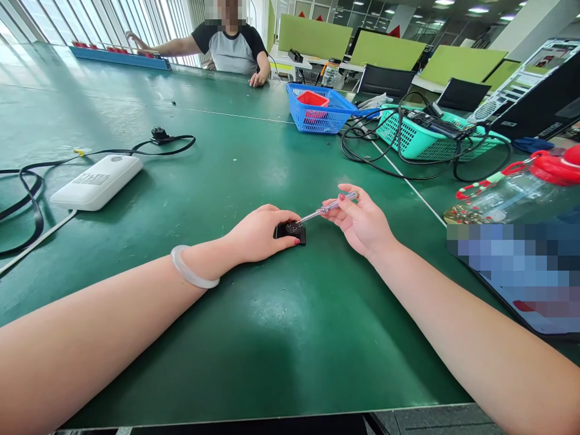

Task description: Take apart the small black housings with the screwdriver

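On the green table point(217, 386), my left hand point(260, 235) is closed around a small black device point(301, 237), thumb and fingers at its sides; part of it is hidden by the hand. A round black part shows on its top. My right hand point(365, 220) pinches the clear handle of a screwdriver point(324, 209). Its thin metal shaft slants down to the left, and the tip meets the top of the black device or ends right beside it. A pale bangle point(193, 269) circles my left wrist.
At left lie a white power adapter point(97, 181) and black cable. Farther back are a blue basket point(312, 124), a teal basket point(453, 148) with cables, and a blue rack point(118, 58) near a seated person point(231, 51). At right are a bottle point(521, 190) and a tablet-like screen point(553, 323).
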Demonstrator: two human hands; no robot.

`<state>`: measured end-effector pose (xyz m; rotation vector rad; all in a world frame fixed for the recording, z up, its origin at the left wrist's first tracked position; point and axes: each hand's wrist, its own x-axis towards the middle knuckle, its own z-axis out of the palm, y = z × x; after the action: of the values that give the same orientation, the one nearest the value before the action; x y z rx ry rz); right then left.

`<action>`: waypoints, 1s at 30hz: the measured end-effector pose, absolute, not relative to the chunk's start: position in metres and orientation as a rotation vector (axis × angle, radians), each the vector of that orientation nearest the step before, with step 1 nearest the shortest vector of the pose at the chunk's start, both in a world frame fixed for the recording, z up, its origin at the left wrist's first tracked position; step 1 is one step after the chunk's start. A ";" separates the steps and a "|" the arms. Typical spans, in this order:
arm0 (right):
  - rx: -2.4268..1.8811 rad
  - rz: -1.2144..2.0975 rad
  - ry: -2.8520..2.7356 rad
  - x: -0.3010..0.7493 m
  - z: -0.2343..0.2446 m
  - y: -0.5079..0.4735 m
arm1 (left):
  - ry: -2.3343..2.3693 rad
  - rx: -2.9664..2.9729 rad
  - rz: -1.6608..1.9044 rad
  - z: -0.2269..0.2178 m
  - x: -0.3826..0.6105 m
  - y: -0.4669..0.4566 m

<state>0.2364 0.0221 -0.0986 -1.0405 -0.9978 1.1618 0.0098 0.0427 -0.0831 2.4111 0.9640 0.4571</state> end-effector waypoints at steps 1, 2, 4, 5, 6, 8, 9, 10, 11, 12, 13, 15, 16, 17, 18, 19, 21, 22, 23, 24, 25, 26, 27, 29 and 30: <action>-1.048 1.183 -0.970 0.236 -0.098 0.022 | 0.961 2.416 0.457 -0.083 0.010 0.043; -1.057 1.201 -0.946 0.236 -0.097 0.021 | 0.957 2.422 0.455 -0.083 0.010 0.043; -1.074 1.228 -0.920 0.234 -0.094 0.019 | 0.951 2.438 0.448 -0.082 0.010 0.043; -1.079 1.241 -0.922 0.233 -0.093 0.018 | 0.949 2.444 0.443 -0.082 0.010 0.043; -1.080 1.252 -0.933 0.232 -0.092 0.017 | 0.949 2.449 0.438 -0.082 0.010 0.043; -1.071 1.265 -0.972 0.231 -0.092 0.016 | 0.956 2.450 0.433 -0.082 0.010 0.043; -1.065 1.259 -1.000 0.231 -0.092 0.016 | 0.959 2.449 0.434 -0.082 0.010 0.043; -1.058 1.236 -1.031 0.232 -0.094 0.017 | 0.959 2.449 0.436 -0.082 0.011 0.043; -1.048 1.190 -1.066 0.233 -0.095 0.017 | 0.958 2.449 0.438 -0.083 0.011 0.043; -1.036 1.118 -1.102 0.235 -0.096 0.018 | 0.955 2.451 0.441 -0.083 0.011 0.043; -1.021 1.023 -1.137 0.236 -0.097 0.018 | 0.952 2.454 0.443 -0.083 0.011 0.043; -0.986 0.803 -1.211 0.239 -0.097 0.017 | 0.947 2.457 0.453 -0.083 0.011 0.042; -0.969 0.697 -1.254 0.239 -0.096 0.015 | 0.943 2.458 0.459 -0.082 0.010 0.042; -0.953 0.604 -1.304 0.238 -0.094 0.012 | 0.939 2.461 0.466 -0.082 0.010 0.042; -0.937 0.525 -1.362 0.236 -0.092 0.009 | 0.931 2.465 0.472 -0.082 0.010 0.042; -0.921 0.461 -1.426 0.233 -0.090 0.005 | 0.924 2.470 0.476 -0.082 0.010 0.041; -0.882 0.357 -1.556 0.226 -0.086 -0.004 | 0.914 2.478 0.487 -0.082 0.010 0.041; -0.860 0.313 -1.620 0.222 -0.085 -0.008 | 0.910 2.481 0.489 -0.082 0.010 0.042; -0.833 0.271 -1.684 0.219 -0.084 -0.011 | 0.906 2.485 0.489 -0.082 0.010 0.042; -0.803 0.230 -1.756 0.216 -0.084 -0.013 | 0.903 2.489 0.489 -0.082 0.010 0.042; -0.769 0.191 -1.827 0.214 -0.084 -0.016 | 0.903 2.493 0.488 -0.082 0.011 0.042; -0.738 0.154 -1.891 0.212 -0.083 -0.017 | 0.906 2.495 0.484 -0.082 0.011 0.042; -0.712 0.119 -1.944 0.211 -0.083 -0.018 | 0.910 2.497 0.478 -0.082 0.011 0.042; -0.680 0.054 -2.000 0.211 -0.082 -0.019 | 0.922 2.497 0.469 -0.082 0.011 0.042; -0.674 0.027 -2.007 0.211 -0.081 -0.020 | 0.926 2.498 0.464 -0.082 0.011 0.043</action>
<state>0.2114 -0.0197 -0.0815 -0.6736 -2.0070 0.0271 0.0112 0.0425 -0.0822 2.4977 0.9262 0.4639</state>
